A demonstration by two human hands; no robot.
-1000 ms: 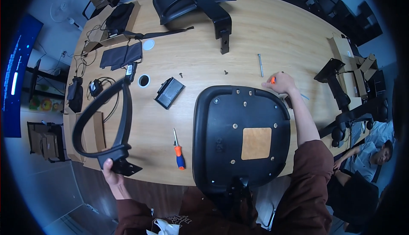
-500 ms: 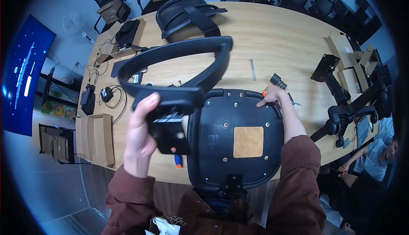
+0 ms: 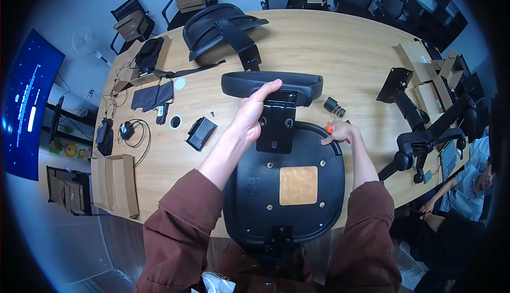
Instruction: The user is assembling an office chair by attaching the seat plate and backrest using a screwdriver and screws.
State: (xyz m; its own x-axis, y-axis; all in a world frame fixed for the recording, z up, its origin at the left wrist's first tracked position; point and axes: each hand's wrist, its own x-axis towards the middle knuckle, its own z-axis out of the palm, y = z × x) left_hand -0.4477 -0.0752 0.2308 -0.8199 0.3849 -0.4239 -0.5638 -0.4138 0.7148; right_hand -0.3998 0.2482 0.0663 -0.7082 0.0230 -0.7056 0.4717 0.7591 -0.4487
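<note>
A black chair seat (image 3: 260,192) lies underside up at the table's near edge, with a tan square label (image 3: 298,186) and several brass-coloured threaded holes. My left hand (image 3: 252,110) is closed around a black chair armrest (image 3: 241,84). The armrest's metal mounting plate (image 3: 275,134) hangs down over the seat's far part; I cannot tell whether it touches. At the seat's far right corner, my right hand (image 3: 342,132) is closed on an orange-ended tool (image 3: 329,129), mostly hidden in the fingers. A black metal bracket (image 3: 281,235) sits at the seat's near edge.
Beyond the armrest lies the chair back (image 3: 223,30). A black ribbed cylinder (image 3: 333,106) is near my right hand. The wheeled chair base (image 3: 425,139) stands right, close to a seated person (image 3: 467,197). Left are a black box-shaped part (image 3: 201,133), cables (image 3: 141,136) and a cardboard box (image 3: 114,185).
My left hand has carried the armrest to the right and turned it, bringing it above the seat's far edge. My right hand stays at the seat's corner. The view has shifted slightly.
</note>
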